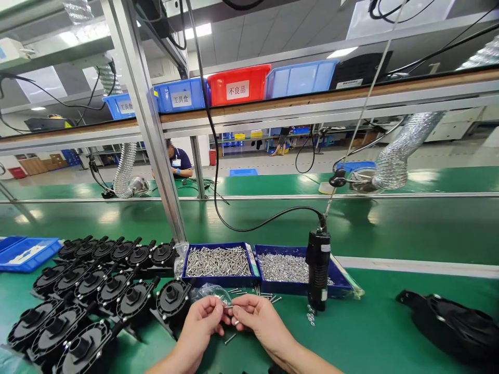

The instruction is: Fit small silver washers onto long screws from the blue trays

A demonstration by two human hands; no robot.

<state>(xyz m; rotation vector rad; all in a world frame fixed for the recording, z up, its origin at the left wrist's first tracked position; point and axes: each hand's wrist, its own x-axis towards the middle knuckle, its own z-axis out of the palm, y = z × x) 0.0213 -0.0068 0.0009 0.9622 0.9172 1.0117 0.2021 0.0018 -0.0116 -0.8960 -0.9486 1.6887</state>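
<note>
My left hand [205, 323] and my right hand [258, 321] meet at the front centre, fingertips nearly touching. A thin metal screw [229, 306] lies across the small gap between them, gripped by my right thumb and fingers. The left fingers are pinched at its other end; what small piece they hold is too small to make out. Below the hands, a loose screw [230, 338] lies on the green mat. Just behind stand a blue tray of screws [218, 261] and a blue tray of small washers or nuts [284, 267].
Rows of black round plastic housings [91, 280] fill the left side. A black electric screwdriver [319, 270] hangs by its cable before the right tray. At far right lies a black part [448, 324]. Blue and red bins [239, 85] sit on the overhead shelf; a person [180, 161] sits beyond.
</note>
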